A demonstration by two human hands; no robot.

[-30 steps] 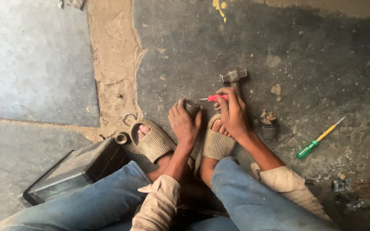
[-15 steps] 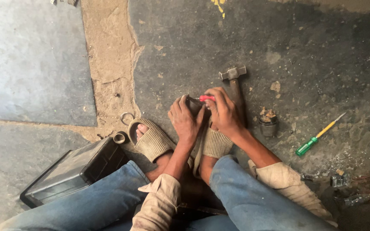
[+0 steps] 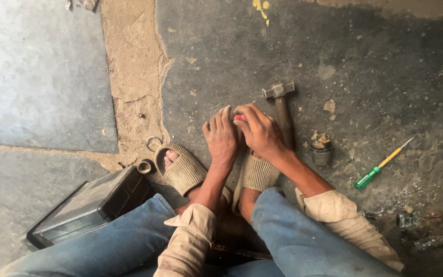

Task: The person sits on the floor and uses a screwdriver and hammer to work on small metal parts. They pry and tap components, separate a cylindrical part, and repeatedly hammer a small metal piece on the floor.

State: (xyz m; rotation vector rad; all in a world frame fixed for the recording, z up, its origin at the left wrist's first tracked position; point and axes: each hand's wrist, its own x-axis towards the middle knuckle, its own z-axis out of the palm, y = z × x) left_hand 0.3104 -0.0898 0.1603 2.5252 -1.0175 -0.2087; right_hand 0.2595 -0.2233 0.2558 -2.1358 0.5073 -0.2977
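I am pinching a small red-handled tool (image 3: 239,117) between both hands.
My left hand (image 3: 221,136) and right hand (image 3: 260,132) are closing their grip on it, just left of the hammer (image 3: 282,110).

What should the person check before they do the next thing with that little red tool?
1. Both hands on the work: ok. The left hand and right hand meet over the small red tool.
2. Grip on the red tool: cannot tell; fingers hide most of it.
3. Hammer within reach: ok, it lies on the floor right beside the right hand.
4. Green screwdriver handy: ok, lying farther to the right.
5. Toes out of the way: not ok; the sandalled feet sit just under the hands.
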